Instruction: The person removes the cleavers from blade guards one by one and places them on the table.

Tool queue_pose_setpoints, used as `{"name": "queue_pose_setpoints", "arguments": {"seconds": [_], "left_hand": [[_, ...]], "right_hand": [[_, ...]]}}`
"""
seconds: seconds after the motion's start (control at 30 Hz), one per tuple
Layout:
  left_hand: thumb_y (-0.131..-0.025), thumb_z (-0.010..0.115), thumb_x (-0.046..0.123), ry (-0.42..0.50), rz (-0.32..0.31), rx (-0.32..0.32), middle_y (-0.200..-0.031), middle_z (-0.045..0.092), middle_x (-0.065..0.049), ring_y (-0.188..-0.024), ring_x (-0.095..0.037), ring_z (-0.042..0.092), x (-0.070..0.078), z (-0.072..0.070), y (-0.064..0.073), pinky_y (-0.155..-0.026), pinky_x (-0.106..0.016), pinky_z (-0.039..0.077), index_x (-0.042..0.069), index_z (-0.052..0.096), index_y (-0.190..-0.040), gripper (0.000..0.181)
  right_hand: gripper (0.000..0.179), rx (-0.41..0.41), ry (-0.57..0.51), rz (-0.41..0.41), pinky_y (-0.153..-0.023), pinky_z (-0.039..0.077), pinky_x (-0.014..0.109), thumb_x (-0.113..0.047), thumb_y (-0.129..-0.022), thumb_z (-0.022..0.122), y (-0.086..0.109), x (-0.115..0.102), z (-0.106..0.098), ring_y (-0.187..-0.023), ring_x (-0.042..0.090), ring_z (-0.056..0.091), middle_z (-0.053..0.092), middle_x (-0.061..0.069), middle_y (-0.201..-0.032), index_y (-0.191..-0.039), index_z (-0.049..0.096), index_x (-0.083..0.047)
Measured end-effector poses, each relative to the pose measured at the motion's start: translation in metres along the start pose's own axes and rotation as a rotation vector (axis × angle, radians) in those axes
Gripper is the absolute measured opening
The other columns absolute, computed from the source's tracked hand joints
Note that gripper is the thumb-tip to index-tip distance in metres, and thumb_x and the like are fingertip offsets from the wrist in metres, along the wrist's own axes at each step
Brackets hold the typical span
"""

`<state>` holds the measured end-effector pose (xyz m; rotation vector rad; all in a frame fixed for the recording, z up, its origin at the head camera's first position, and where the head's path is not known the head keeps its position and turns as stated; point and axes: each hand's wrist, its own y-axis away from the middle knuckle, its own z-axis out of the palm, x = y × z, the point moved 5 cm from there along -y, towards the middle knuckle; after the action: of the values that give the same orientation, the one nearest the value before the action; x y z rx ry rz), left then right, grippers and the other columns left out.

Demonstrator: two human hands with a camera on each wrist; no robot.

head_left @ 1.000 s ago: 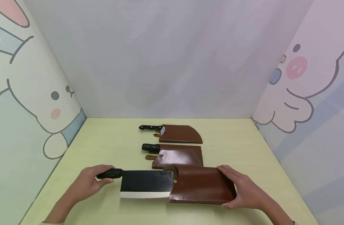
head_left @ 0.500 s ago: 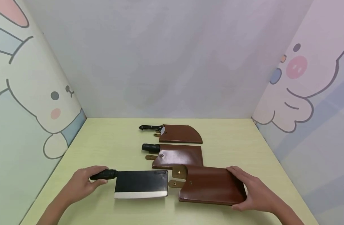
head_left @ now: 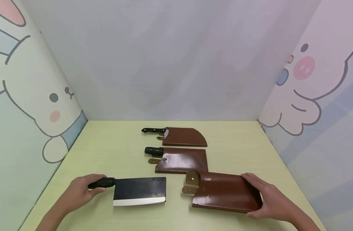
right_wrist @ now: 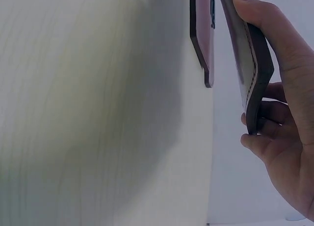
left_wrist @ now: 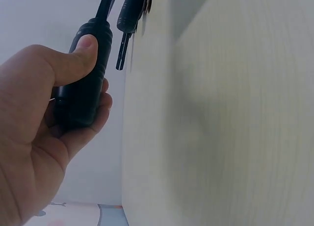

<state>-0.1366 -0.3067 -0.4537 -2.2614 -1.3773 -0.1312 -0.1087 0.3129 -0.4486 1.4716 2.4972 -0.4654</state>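
Note:
My left hand (head_left: 81, 192) grips the black ribbed handle (left_wrist: 86, 74) of a cleaver (head_left: 139, 190), thumb laid along it in the left wrist view. The cleaver's broad dark blade points right, its bright edge toward me. On the right, my right hand (head_left: 268, 199) holds the closed end of a brown leather knife sheath (head_left: 226, 192), thumb on the near side and fingers at the far side. The sheath's open mouth, with a snap strap and a tan flap, faces the blade across a gap. In the right wrist view the stitched sheath edge (right_wrist: 257, 74) lies between thumb and fingers.
Behind the held pieces lies a sheathed cleaver (head_left: 183, 159) with a black handle. Farther back is another sheathed knife (head_left: 185, 137) with a riveted handle and a curved tip. A pale table (head_left: 113, 144) meets a grey back wall (head_left: 173, 64); cartoon-printed panels flank both sides.
The blade's tip has come away from the sheath mouth. My left hand has moved left with the cleaver and my right hand right with the sheath, widening the gap; strap and flap now show.

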Motion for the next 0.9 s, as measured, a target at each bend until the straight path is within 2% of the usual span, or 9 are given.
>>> {"name": "queue_pose_setpoints", "arguments": {"seconds": [0.33,0.6,0.9], "left_hand": [[-0.075,0.091,0.025,-0.010,-0.015,-0.055,-0.102,0.077,0.001,-0.090,-0.012,0.072,-0.008,0.008,0.008,-0.071,-0.034,0.058,0.011,0.078,-0.109,0.039],[-0.076,0.090,0.026,0.000,0.005,-0.088,-0.102,0.077,0.001,-0.091,-0.012,0.072,-0.013,0.013,0.008,-0.073,-0.035,0.058,0.011,0.078,-0.109,0.039],[-0.076,0.089,0.029,0.034,0.014,-0.118,-0.104,0.076,0.002,-0.095,-0.012,0.072,-0.023,0.022,0.009,-0.076,-0.035,0.058,0.012,0.077,-0.110,0.040]], "right_hand": [[0.115,-0.044,-0.009,0.038,-0.074,0.053,0.026,-0.068,-0.057,0.092,0.002,0.008,0.007,-0.107,0.006,0.058,0.052,-0.006,-0.142,-0.152,0.046,-0.021],[0.117,-0.050,0.016,0.038,-0.078,0.054,0.029,-0.069,-0.056,0.092,0.004,0.013,0.014,-0.113,0.013,0.061,0.054,-0.002,-0.143,-0.150,0.049,-0.016],[0.116,-0.065,0.023,0.030,-0.079,0.054,0.031,-0.073,-0.058,0.088,0.004,0.019,0.022,-0.113,0.013,0.060,0.052,-0.006,-0.144,-0.150,0.050,-0.013]]}}
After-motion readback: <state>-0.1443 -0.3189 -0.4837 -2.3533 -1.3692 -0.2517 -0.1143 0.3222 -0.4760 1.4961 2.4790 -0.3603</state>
